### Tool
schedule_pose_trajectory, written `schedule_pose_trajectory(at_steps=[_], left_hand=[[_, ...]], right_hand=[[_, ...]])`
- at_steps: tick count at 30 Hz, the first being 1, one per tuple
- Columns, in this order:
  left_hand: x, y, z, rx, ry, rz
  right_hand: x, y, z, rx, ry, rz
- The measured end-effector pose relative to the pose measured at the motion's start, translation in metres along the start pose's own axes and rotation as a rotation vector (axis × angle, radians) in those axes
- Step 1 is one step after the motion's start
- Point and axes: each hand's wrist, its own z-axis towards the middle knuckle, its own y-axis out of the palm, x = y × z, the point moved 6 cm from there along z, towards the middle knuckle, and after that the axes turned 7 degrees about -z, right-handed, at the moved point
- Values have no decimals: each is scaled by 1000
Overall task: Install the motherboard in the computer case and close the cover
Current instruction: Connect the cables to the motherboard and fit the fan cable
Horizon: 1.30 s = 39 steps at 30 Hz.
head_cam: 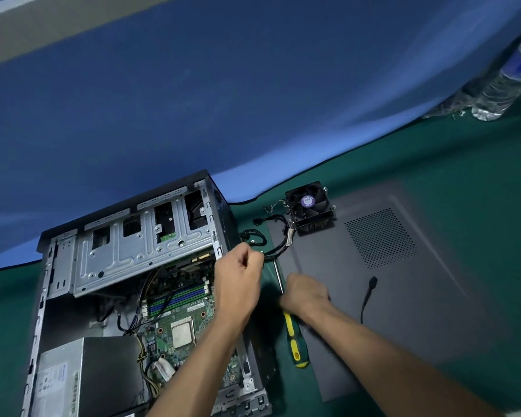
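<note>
- Pinching a bunch of black cables [275,236] with the left hand [238,275], fingers curled tight, just past the right wall of the computer case [127,236].
- Resting the right hand [306,291] on the screwdriver [295,338], fingers bent down over the top of its yellow and green handle; blurred, so cannot tell how firm the grip is.
- Lying open on its side on the green table [433,152], with the motherboard [175,314] inside, green, down at the bottom of the case.
- Sitting in the middle of the board, a silver square chip [182,334]; just above it, long blue and green slots.
- Lying flat to the right of the case, the grey cover [418,296], under the right hand and the screwdriver.
- Standing on the far corner of the cover, a black fan [309,206], with the cables running up beside it.
- Lying alone on the cover, one short black cable [367,296].
- Lying far off at the back right, a plastic bottle [506,82].
</note>
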Motion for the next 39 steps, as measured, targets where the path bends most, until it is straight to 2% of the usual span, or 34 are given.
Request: schedule_pose_trajectory(at_steps=[4,10,16,21,27,31,34,36,39], left_hand=[[-1,-2,-6,59,33,-114],[1,-5,-4,135,18,-220],[2,-17,5,166,-258,-599],[30,-40,12,220,-218,-862],[66,-80,34,194,-203,-1171],[77,-107,38,215,-228,-1328],[80,-114,36,215,-328,-1457],[80,-119,34,177,-398,-1553],[79,-136,35,123,-418,-1794]], right_hand=[[-3,7,-1,24,-40,-29],[3,-3,-11,55,-191,213],[-8,-60,-30,233,-456,357],[-36,-117,-73,369,-670,540],[-68,-170,-112,429,-737,391],[-97,-185,-135,407,-694,104],[-124,-182,-151,351,-663,-38],[-143,-176,-157,282,-632,-47],[-166,-168,-162,190,-595,71]])
